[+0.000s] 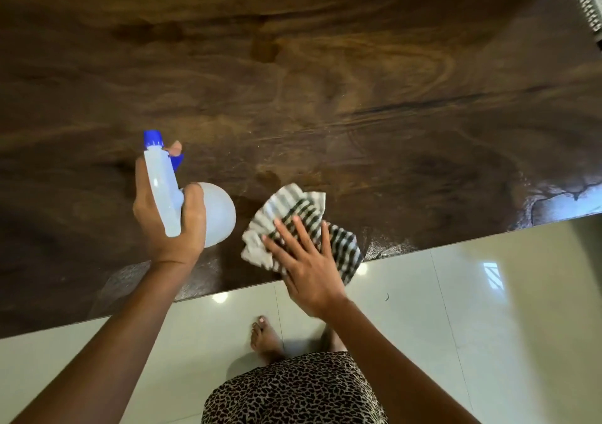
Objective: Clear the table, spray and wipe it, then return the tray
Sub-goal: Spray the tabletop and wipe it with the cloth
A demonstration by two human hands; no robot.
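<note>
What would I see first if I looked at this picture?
Probably the spray bottle with its bright blue nozzle, gripped in the left hand above the near part of the dark wooden table. Next to it, the right hand presses flat on a striped cloth at the table's near edge.

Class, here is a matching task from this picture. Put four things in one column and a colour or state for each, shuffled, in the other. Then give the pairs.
Things
1. bottle
2. cloth
3. table
4. floor

Colour or state
A. pale glossy tiles
B. gripped by the left hand
C. dark wood grain
D. pressed under the flat right hand

Pairs: 1-B, 2-D, 3-C, 4-A
</note>
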